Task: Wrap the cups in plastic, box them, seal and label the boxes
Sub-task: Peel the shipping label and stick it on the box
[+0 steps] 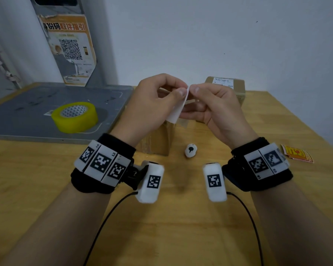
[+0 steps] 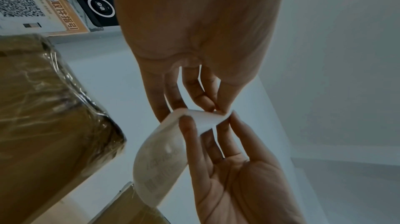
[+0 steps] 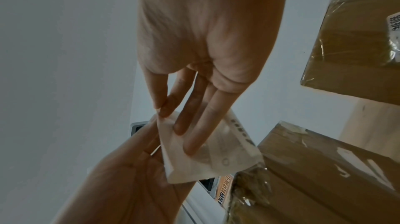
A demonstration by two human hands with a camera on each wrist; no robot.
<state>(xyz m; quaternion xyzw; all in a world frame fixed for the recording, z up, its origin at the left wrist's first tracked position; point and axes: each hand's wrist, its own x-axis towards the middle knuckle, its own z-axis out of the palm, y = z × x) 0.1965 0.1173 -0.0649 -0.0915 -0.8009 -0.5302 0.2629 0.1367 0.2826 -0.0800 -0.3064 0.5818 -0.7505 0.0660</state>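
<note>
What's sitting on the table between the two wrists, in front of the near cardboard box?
In the head view, a small white device with a black dot lies on the wooden table, just right of the near cardboard box.

Below the grip: taped cardboard box [image 1: 158, 139]. Beyond: second labelled box [image 1: 227, 87]. Left: tape roll [image 1: 74, 117] on grey mat [image 1: 27, 112]. Near side: small white device [image 1: 190, 150], otherwise bare wooden table [image 1: 181, 227].
</note>
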